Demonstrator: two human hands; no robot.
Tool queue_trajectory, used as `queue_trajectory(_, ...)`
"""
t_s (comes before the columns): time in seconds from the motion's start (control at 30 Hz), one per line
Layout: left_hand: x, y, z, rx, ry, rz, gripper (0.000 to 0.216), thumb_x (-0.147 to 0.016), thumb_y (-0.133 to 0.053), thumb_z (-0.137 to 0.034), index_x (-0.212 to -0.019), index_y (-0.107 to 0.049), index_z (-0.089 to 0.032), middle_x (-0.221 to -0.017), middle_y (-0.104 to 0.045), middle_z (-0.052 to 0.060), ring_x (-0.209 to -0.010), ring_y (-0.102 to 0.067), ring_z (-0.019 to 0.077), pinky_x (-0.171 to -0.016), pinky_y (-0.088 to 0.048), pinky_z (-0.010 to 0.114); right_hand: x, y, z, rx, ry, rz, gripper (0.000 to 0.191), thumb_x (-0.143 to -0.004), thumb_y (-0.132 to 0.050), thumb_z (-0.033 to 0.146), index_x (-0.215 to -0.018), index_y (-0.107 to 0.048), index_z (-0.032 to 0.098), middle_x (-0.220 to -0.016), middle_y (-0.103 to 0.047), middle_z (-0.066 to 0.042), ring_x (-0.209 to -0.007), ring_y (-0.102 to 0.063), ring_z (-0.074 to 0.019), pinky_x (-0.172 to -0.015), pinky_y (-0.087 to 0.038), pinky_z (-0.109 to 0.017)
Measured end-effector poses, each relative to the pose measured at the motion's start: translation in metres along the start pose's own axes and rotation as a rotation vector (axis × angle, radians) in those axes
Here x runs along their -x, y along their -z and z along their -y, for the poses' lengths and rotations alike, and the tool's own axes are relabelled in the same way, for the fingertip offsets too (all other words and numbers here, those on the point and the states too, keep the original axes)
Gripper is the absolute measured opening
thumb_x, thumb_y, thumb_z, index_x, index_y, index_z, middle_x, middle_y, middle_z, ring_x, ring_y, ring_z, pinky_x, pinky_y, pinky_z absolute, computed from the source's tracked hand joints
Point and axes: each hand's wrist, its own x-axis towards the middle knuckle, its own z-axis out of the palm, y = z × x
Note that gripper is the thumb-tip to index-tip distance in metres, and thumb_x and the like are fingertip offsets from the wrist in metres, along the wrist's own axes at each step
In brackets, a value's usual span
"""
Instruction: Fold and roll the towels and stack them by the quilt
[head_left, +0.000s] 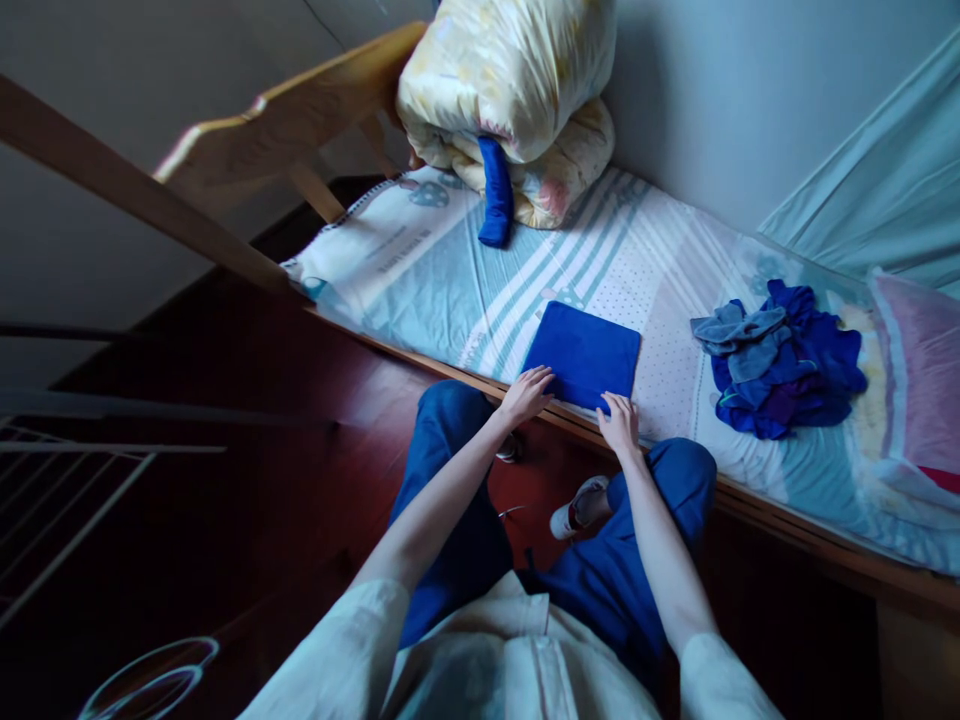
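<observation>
A folded blue cloth (583, 352) lies flat on the striped bed sheet (450, 290) near the bed's front edge. My left hand (527, 393) rests on its near left corner with fingers stretched out. My right hand (619, 421) lies flat on its near right edge, fingers spread. Neither hand grips anything.
A pile of crumpled blue and grey clothes (780, 365) sits to the right on the bed. A rolled yellow quilt (517, 100) with a blue rolled cloth (496, 200) stands at the far end by the wooden headboard (285, 130). A pink pillow (926, 380) lies far right. A white wire rack (67, 500) stands on the dark floor at left.
</observation>
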Motion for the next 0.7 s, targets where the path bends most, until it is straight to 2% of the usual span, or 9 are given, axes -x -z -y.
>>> queue_trajectory(0.1,0.002,-0.009,0.01,-0.121,0.046,0.082,0.066,-0.081,-0.054,-0.017,-0.147,-0.051,-0.014,-0.156,-0.049,0.015,-0.149,-0.038,0.0296,-0.126,-0.027,0.047,0.004,-0.004,-0.007,0.059,-0.029,0.095,0.052,-0.089,-0.056,0.018,-0.141,-0.059,0.016,-0.142,-0.063,-0.015,-0.134,-0.053,-0.0258,-0.114,-0.039,-0.043)
queue_trajectory(0.27,0.002,-0.015,0.027,-0.275,-0.013,0.132,0.073,-0.081,-0.043,-0.005,-0.153,-0.041,-0.01,-0.16,-0.043,0.018,-0.151,-0.036,0.0265,-0.125,-0.029,0.048,0.006,-0.014,-0.021,0.105,-0.093,0.082,0.055,-0.086,-0.051,0.004,-0.14,-0.06,0.013,-0.145,-0.06,-0.018,-0.139,-0.051,-0.0235,-0.115,-0.038,-0.04)
queue_trajectory(0.53,0.001,-0.011,0.025,-0.327,-0.036,0.147,0.058,-0.092,-0.036,-0.004,-0.149,-0.046,-0.008,-0.157,-0.045,0.022,-0.149,-0.04,0.0285,-0.126,-0.03,0.048,0.002,-0.011,-0.022,0.202,-0.132,0.076,0.053,-0.091,-0.04,0.001,-0.138,-0.062,0.012,-0.145,-0.06,-0.019,-0.141,-0.05,-0.0239,-0.112,-0.04,-0.041)
queue_trajectory(0.7,0.007,0.003,0.025,-0.327,-0.102,0.202,0.057,-0.09,-0.041,-0.003,-0.145,-0.051,-0.01,-0.151,-0.053,0.021,-0.145,-0.046,0.0271,-0.123,-0.035,0.045,0.003,0.006,-0.019,0.266,-0.164,0.196,0.045,-0.094,-0.042,0.005,-0.129,-0.069,0.016,-0.132,-0.069,-0.017,-0.126,-0.063,-0.0243,-0.106,-0.045,-0.036)
